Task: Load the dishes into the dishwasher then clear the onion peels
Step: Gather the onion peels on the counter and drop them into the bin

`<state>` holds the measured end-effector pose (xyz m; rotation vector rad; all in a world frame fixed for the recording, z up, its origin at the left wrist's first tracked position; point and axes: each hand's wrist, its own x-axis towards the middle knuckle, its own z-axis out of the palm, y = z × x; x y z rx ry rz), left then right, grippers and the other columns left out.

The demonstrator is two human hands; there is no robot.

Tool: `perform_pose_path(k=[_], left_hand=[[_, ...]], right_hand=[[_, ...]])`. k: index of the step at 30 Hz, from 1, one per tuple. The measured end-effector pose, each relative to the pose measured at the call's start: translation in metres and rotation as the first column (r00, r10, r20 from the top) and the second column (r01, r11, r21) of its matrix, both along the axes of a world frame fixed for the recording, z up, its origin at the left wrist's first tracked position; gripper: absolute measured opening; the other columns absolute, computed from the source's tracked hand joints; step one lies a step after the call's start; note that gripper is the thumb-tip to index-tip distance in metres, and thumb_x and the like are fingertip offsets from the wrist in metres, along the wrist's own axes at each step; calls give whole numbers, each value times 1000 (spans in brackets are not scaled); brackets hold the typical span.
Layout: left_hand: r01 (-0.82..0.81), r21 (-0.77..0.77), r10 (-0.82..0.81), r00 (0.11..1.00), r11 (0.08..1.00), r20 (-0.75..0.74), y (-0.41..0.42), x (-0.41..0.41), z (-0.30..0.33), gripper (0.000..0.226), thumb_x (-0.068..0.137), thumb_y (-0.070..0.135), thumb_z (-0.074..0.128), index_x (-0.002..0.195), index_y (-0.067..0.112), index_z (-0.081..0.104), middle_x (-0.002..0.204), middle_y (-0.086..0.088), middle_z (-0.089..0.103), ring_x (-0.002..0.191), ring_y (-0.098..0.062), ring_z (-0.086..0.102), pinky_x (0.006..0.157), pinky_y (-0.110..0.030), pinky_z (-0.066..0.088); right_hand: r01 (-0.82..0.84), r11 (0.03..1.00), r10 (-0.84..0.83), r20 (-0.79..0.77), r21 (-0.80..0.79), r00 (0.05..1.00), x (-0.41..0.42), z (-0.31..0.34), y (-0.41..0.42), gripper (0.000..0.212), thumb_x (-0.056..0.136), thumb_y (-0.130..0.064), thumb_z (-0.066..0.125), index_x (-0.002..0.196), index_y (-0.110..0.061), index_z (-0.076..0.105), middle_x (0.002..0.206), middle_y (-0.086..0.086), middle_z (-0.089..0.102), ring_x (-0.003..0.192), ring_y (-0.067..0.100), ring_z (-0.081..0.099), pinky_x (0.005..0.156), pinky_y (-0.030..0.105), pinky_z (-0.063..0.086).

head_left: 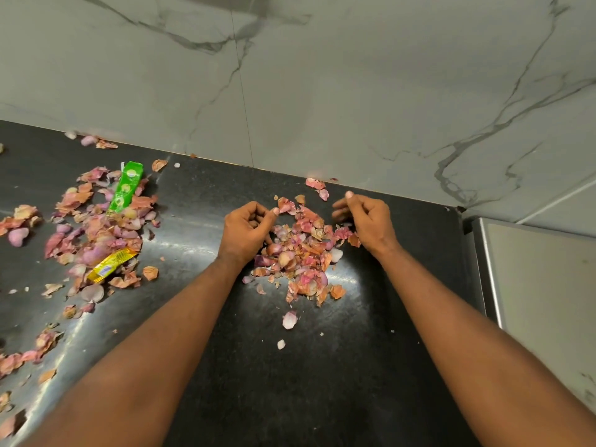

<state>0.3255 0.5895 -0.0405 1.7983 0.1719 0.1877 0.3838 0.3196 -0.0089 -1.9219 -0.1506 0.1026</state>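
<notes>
A heap of pink and orange onion peels lies on the black counter near the back wall. My left hand rests at the heap's left side with its fingers curled inward against the peels. My right hand sits at the heap's right side, fingers curled loosely, its edge touching the peels. Neither hand plainly holds a peel. A second, wider scatter of onion peels covers the counter at the left. No dishes or dishwasher are in view.
A green wrapper and a yellow wrapper lie among the left peels. A grey marble wall backs the counter. A steel-edged surface adjoins the counter on the right. Stray peels lie along the left front edge.
</notes>
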Motion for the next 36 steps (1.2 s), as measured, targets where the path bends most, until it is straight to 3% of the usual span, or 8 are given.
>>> perform_pose_path(k=[6,12,15,19,24,29,33,36], left_hand=[[4,-1,-4,1000,1000,6,-1,-1,0,32,98,35,75,88,5,67,71,-14,71,50,-19,66,50,-28,56],[8,-1,-8,1000,1000,9,0,0,-3,29,97,36,75,88,9,68,71,-12,72,51,-19,66,51,-28,56],[8,-3,-8,1000,1000,11,1,0,-4,29,98,36,75,88,10,68,71,-12,72,51,-19,66,51,-27,56],[-5,-12,5,1000,1000,6,3,0,-2,30,98,36,74,88,9,67,71,-10,73,51,-19,66,51,-26,56],[-20,-39,21,1000,999,14,4,-1,-2,30,98,38,74,88,11,67,71,-8,73,52,-20,67,52,-27,57],[-28,-33,28,1000,999,5,4,-1,-4,29,98,40,74,88,13,68,71,-8,73,53,-21,67,52,-27,56],[-26,-39,26,1000,999,14,4,-1,-5,29,98,40,74,87,14,68,70,-10,72,53,-22,67,53,-28,57],[-23,-34,24,1000,999,11,3,-1,-5,28,98,38,74,88,13,67,70,-11,72,52,-21,67,53,-28,57]], right_hand=[[-194,906,165,-107,-377,980,22,-1,-2,42,112,-38,43,147,-22,60,159,1,49,151,16,38,127,38,24],[-128,992,128,-108,4,986,10,6,14,43,110,-41,50,106,-13,83,107,-2,81,107,11,75,104,41,56],[-189,971,188,-18,-149,982,28,15,26,39,112,-40,44,131,-22,73,137,-5,69,130,6,60,114,35,46],[-481,730,462,-167,-485,871,58,20,37,48,113,-43,35,157,-26,47,165,0,42,152,15,35,126,37,23],[-201,969,190,-83,-145,978,60,26,40,43,110,-44,45,103,-16,77,85,6,78,78,20,76,84,47,63],[-261,925,222,-167,-275,961,51,15,36,31,108,-35,53,112,-20,81,120,-1,76,112,11,69,102,35,52],[-23,999,31,-171,48,985,40,18,28,34,106,-34,60,93,-9,81,94,7,81,78,23,78,68,31,64],[88,995,-75,-210,51,975,39,15,20,25,106,-31,61,98,-16,78,104,2,80,67,17,76,47,21,50]])
